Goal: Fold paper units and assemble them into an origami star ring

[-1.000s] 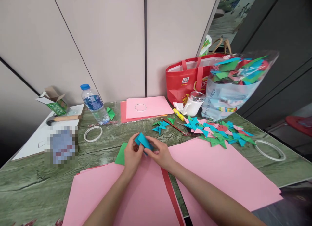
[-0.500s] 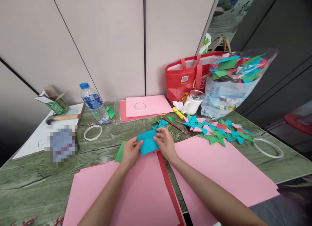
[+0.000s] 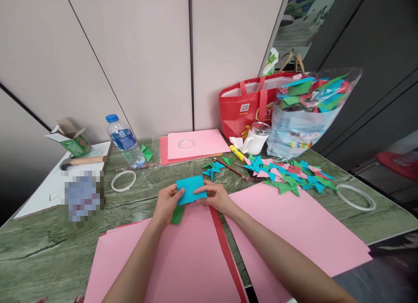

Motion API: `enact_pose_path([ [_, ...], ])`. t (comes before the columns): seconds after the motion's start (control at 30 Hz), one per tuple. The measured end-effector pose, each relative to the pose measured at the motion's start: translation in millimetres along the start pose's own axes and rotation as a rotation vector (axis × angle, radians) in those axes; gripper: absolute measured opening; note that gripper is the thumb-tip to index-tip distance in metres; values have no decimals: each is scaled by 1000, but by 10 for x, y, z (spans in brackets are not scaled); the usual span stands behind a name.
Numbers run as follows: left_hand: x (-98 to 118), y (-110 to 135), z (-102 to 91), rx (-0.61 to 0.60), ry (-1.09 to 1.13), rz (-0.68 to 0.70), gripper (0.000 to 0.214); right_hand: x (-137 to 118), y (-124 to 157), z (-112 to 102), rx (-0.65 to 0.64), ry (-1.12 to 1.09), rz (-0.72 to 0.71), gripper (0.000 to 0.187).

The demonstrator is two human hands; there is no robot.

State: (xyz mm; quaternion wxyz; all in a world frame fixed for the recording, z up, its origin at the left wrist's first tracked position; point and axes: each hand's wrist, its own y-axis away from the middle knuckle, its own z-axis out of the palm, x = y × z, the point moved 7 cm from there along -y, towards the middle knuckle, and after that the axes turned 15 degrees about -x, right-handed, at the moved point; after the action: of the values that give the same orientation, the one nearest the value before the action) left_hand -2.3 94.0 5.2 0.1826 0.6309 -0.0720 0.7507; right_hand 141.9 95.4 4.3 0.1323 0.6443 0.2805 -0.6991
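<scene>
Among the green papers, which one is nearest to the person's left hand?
The green piece partly hidden by the left hand, below the held blue paper; the others, such as the one beside the bottle, are farther.

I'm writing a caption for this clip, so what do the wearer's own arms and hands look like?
Both the left hand and the right hand are ungloved. The left forearm and right forearm show no sleeves as far as the picture reaches, and I can make out no watch, bracelet or ring.
</scene>
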Motion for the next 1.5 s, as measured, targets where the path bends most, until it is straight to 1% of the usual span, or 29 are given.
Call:
enact_pose_path([
  [0.07,-16,-4,90,-85,5,-25,36,-28,17,-66,100,45,-9,12],
  [0.13,-3,1,185,-152,42,-2,36,-49,43,-136,202,77,-16,15],
  [0.2,33,11,269,-198,67,54,41,-43,68,-184,277,71,-6,19],
  [0.27,68,24,333,-228,54,103,44,-12,83,-201,315,43,20,20],
  [0.3,75,28,345,-224,41,117,46,5,86,-199,321,26,32,21],
  [0.37,65,30,321,-167,24,113,46,27,88,-181,321,-5,44,23],
  [0.43,30,27,267,-89,30,84,39,21,92,-162,326,-18,40,26],
  [0.5,1,22,227,-40,48,66,32,-3,100,-146,333,-18,36,30],
  [0.57,-7,17,217,-30,60,65,32,-27,101,-126,319,-40,35,36],
  [0.67,-10,22,220,-26,51,51,31,-42,87,-88,256,-78,42,47],
  [0.73,-11,29,227,-26,40,40,31,-41,80,-79,230,-63,52,44],
  [0.83,-16,37,234,-26,48,36,31,-37,81,-89,233,-34,56,36],
  [1.1,-8,53,243,-3,40,12,31,-28,81,-98,256,-26,61,30],
  [1.23,-13,53,241,7,31,4,34,-29,81,-97,254,-5,61,30],
  [1.37,-33,46,237,4,32,-5,34,-68,84,-73,221,62,78,31],
  [1.5,-42,46,246,-16,17,-25,33,-116,98,-72,220,149,91,28],
])
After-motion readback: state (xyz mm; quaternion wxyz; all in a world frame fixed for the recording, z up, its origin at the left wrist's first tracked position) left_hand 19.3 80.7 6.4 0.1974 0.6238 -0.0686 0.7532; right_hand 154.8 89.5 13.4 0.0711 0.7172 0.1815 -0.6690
